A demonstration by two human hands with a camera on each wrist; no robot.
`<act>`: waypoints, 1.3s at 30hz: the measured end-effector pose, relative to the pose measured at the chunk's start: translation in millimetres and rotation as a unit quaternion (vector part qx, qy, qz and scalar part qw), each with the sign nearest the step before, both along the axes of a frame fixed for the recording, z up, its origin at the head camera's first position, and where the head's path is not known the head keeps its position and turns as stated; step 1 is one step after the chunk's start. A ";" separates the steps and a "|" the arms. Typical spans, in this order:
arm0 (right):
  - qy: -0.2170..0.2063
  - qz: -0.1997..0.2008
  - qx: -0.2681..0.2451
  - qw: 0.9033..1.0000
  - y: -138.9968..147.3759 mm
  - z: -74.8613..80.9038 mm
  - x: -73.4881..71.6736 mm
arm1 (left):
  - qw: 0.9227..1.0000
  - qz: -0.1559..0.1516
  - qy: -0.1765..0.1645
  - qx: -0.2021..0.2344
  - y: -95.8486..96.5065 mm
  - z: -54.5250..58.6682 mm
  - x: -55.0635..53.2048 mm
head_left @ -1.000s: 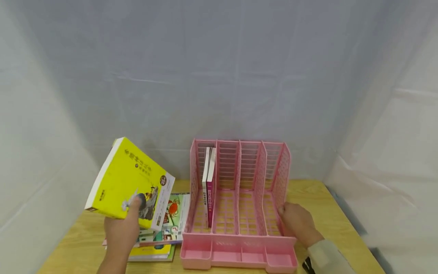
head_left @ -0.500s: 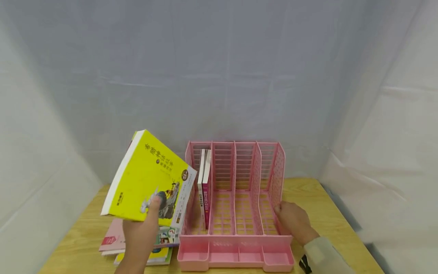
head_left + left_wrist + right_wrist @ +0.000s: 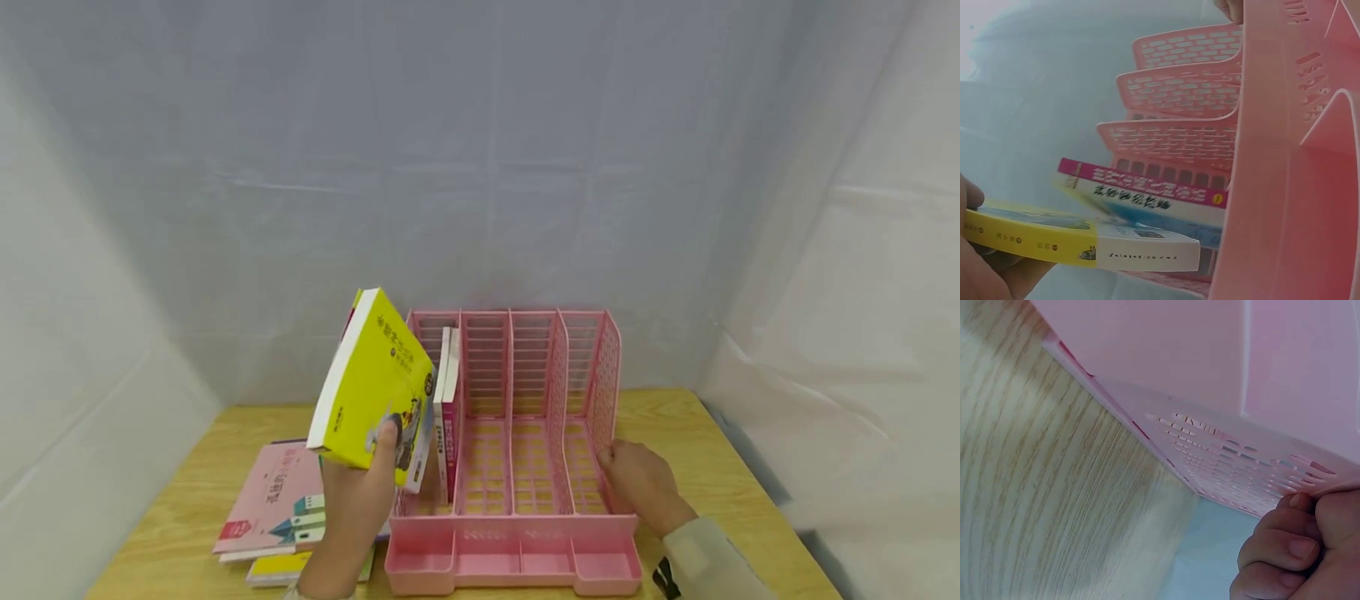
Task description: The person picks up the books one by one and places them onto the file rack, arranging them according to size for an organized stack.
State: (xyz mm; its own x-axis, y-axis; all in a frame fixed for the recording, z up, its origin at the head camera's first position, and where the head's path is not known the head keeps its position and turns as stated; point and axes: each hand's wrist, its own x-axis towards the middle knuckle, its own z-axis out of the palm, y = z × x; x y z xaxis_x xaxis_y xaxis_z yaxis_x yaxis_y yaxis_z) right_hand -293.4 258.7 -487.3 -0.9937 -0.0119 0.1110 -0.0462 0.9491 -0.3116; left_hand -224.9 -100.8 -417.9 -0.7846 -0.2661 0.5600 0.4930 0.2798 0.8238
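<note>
My left hand [image 3: 356, 500] grips a thick yellow book [image 3: 378, 383], thumb on its front cover and fingers behind. The book is tilted beside the leftmost compartment of a pink desk organizer [image 3: 513, 527]. In the left wrist view, the yellow book's white spine end [image 3: 1150, 253] lies by that compartment's opening. Two thin books stand in the leftmost compartment, one with a magenta spine [image 3: 448, 450] and one with a white spine [image 3: 439, 450]. My right hand [image 3: 641, 483] holds the organizer's right side wall; the right wrist view shows curled fingers [image 3: 1279, 547] at the wall's edge.
A pile of books lies left of the organizer, with a pink picture book [image 3: 262, 492] on top and a yellow one [image 3: 273, 567] below. The wooden table [image 3: 705, 450] is bordered by pale sheeting [image 3: 480, 167]. Small trays [image 3: 551, 567] line the organizer's front.
My left hand has carried the yellow book rightward to the leftmost compartment and turned it more edge-on. The pink picture book in the pile has come into view. My right hand stays on the organizer.
</note>
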 end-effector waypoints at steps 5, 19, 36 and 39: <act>0.008 0.004 -0.001 1.000 0.0 0.8 1.4 | 0.998 -0.002 -0.063 0.000 9.9 -7.8 -11.4; 0.024 0.017 0.001 1.000 -0.4 -1.5 1.3 | 0.983 -0.033 -0.151 -0.100 15.2 -28.5 -44.3; 0.017 0.012 -0.004 1.000 1.8 -4.5 -0.9 | 0.961 -0.084 -0.227 -0.131 18.4 -48.8 -69.0; 0.014 0.014 -0.002 1.000 1.4 -4.3 -0.2 | 0.959 -0.092 -0.227 -0.142 19.2 -52.8 -70.7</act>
